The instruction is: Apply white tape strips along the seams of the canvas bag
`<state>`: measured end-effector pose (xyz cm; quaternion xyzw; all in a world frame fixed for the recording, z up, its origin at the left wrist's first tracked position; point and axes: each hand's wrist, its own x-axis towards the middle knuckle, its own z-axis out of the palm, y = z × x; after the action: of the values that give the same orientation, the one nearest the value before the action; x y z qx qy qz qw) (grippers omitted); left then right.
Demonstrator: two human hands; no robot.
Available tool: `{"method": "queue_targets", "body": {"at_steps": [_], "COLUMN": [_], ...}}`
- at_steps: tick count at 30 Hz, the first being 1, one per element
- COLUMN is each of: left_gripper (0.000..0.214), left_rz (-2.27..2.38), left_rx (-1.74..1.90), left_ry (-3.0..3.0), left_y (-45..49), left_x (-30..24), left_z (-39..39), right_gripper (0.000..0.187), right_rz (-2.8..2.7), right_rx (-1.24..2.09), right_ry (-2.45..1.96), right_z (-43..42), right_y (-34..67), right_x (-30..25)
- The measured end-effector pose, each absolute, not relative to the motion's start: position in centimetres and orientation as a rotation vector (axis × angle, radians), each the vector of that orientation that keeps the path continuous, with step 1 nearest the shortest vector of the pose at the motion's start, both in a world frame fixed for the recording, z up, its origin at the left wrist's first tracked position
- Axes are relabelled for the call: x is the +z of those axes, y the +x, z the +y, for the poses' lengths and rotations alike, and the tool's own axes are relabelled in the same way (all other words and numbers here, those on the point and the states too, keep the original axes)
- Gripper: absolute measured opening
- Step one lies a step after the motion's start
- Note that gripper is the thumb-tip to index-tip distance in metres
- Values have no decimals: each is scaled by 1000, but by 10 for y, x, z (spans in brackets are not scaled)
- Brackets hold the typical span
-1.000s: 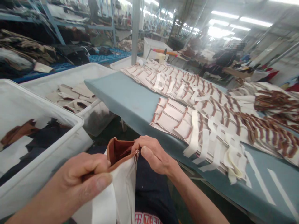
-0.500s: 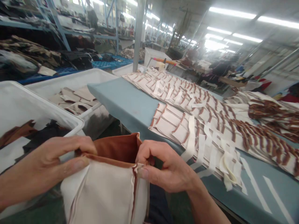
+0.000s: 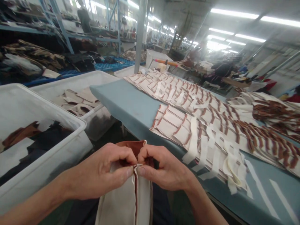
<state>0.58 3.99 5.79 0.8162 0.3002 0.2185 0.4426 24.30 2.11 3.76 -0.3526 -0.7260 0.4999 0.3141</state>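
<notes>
Both my hands pinch the top edge of a cream fabric piece with a rust-brown lining and a brown seam down its middle. My left hand grips the edge left of the seam, thumb and fingers closed. My right hand grips the edge right of it, also closed. The two hands nearly touch at the seam. The piece hangs down over my lap, in front of the blue-grey table.
Rows of overlapping cream and brown fabric pieces with white strips cover the table's right part. Two white plastic bins, the nearer bin and the farther bin, stand to the left with fabric pieces inside. Shelves with fabric lie behind. A person sits far right at the back.
My hands have come together at the seam, closing the opened top of the fabric piece. The brown lining, wide open half a second ago, is now mostly hidden.
</notes>
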Motion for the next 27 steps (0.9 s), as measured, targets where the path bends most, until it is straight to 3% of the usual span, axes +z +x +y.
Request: {"method": "queue_targets", "body": {"at_steps": [8,17,23,27], "left_gripper": [24,22,17,16], "left_rz": [881,983,936,970], "left_rx": [463,500,580,397], "left_ry": [1800,1866,1883,1837], "left_y": [14,12,10,6], "left_x": [41,29,36,42], "left_z": [39,42,43,44], "right_gripper": [46,15,15,12], "right_rz": [-1832,-1955,-2013,-2012], "right_rx": [1513,1335,981,934], "right_ry": [-925,-1025,-1075,-1053], "right_z": [31,27,12,9], "right_y": [245,248,231,223], "right_x": [19,20,31,33]}}
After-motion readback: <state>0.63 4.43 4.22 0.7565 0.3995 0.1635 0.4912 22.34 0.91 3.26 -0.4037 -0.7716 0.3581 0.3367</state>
